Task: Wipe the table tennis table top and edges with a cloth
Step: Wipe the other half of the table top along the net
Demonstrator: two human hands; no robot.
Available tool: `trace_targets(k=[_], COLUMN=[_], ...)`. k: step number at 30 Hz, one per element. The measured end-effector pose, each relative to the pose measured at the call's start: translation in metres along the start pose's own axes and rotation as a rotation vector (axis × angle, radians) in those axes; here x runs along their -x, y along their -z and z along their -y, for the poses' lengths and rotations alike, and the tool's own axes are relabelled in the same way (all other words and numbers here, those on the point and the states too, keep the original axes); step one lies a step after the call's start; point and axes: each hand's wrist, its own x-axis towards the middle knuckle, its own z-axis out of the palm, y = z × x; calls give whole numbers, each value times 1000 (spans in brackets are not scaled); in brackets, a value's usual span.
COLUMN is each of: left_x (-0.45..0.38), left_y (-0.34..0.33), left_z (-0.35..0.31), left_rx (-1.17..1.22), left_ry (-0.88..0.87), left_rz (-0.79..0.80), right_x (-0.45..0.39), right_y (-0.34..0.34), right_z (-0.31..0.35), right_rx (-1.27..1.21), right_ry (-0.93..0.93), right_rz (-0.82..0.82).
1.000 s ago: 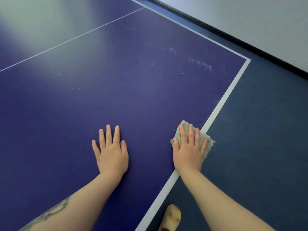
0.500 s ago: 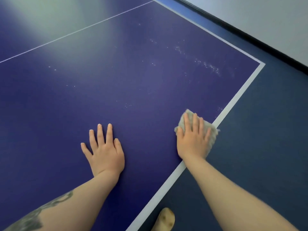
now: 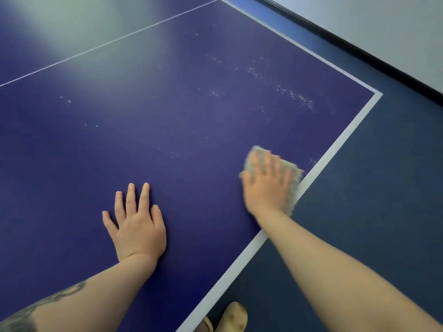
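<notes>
Dark blue floor (image 3: 374, 212) meets a pale wall (image 3: 383, 25) along a black skirting strip (image 3: 359, 47).

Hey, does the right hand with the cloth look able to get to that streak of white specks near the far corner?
Probably yes: the right hand presses the cloth flat on the table top, and only bare surface lies between it and the white specks, though it may take a lean.

The table top (image 3: 167, 130) is deep blue with white lines (image 3: 335, 149) and pale specks; the cloth (image 3: 293, 174) is grey-beige.
</notes>
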Motion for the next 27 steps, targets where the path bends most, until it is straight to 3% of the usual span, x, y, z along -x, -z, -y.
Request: trace_targets(k=[2, 5, 8, 11, 13, 15, 19, 21, 23, 27], left_x=[-1, 0, 1, 0, 1, 1, -1, -1, 0, 0], left_y=[-1, 0, 1, 1, 1, 0, -1, 0, 1, 2], left_z=[0, 2, 1, 0, 1, 1, 0, -1, -1, -1], left_rx=[-4, 2, 1, -5, -13, -19, -34, -35, -35, -31], left_ry=[-4, -3, -3, -5, -6, -4, -13, -11, -7, -14], left_rz=[8, 11, 17, 20, 16, 15, 29, 39, 49, 69], right_x=[10, 61, 104, 92, 53, 7, -23, 4, 43, 91], right_y=[1, -14, -26, -21, -12, -3, 12, 3, -11, -26], right_z=[-36, -28, 21, 60, 55, 24, -53, -52, -21, 60], right_rx=[-48, -99, -81, -83, -66, 0, -70, -160, -141, -64], right_ry=[-192, -203, 83, 457, 520, 325, -334, -431, -329, 218], right_rz=[-19, -110, -111, 16, 70, 46, -15, -63, -139, -83])
